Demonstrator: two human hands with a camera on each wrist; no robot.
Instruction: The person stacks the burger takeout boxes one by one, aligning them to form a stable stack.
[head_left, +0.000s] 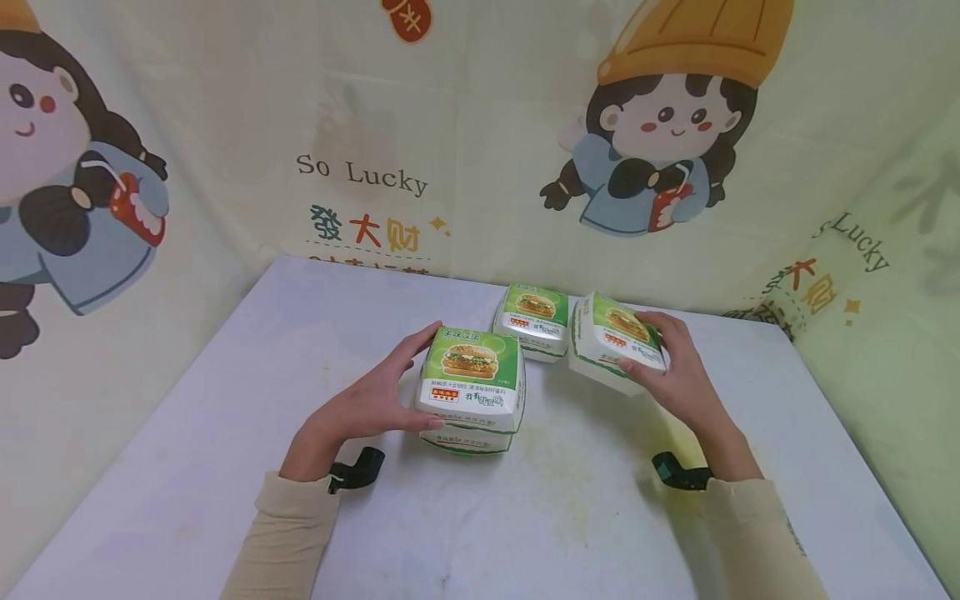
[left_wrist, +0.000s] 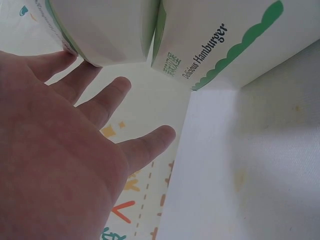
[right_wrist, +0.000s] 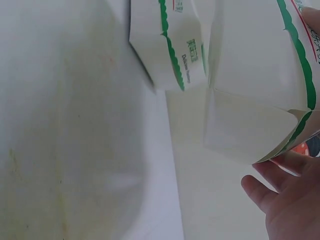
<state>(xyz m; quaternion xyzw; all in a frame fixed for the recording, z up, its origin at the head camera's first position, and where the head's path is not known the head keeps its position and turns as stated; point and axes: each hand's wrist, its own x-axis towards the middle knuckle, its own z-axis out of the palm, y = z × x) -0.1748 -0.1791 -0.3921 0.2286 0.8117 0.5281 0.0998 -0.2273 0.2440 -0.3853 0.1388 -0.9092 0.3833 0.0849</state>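
On the table, two hamburger boxes with green-and-white lids appear one above the other. My left hand [head_left: 367, 400] grips the upper box [head_left: 472, 375] by its sides, thumb in front and fingers behind. Only the front strip of the lower box [head_left: 468, 440] shows beneath; I cannot tell whether the two touch. My right hand [head_left: 678, 375] holds a tilted hamburger box [head_left: 607, 342] by its right side. The right wrist view shows that box [right_wrist: 255, 55] raised, its white underside visible. Another hamburger box [head_left: 536, 321] stands behind, between the two held ones.
A white-covered table [head_left: 570, 517] carries the boxes. Behind it hangs a printed cloth backdrop [head_left: 495, 167] with cartoon figures and lettering, meeting the table's back edge close behind the rear box. Black wrist mounts [head_left: 360, 468] sit by both sleeves.
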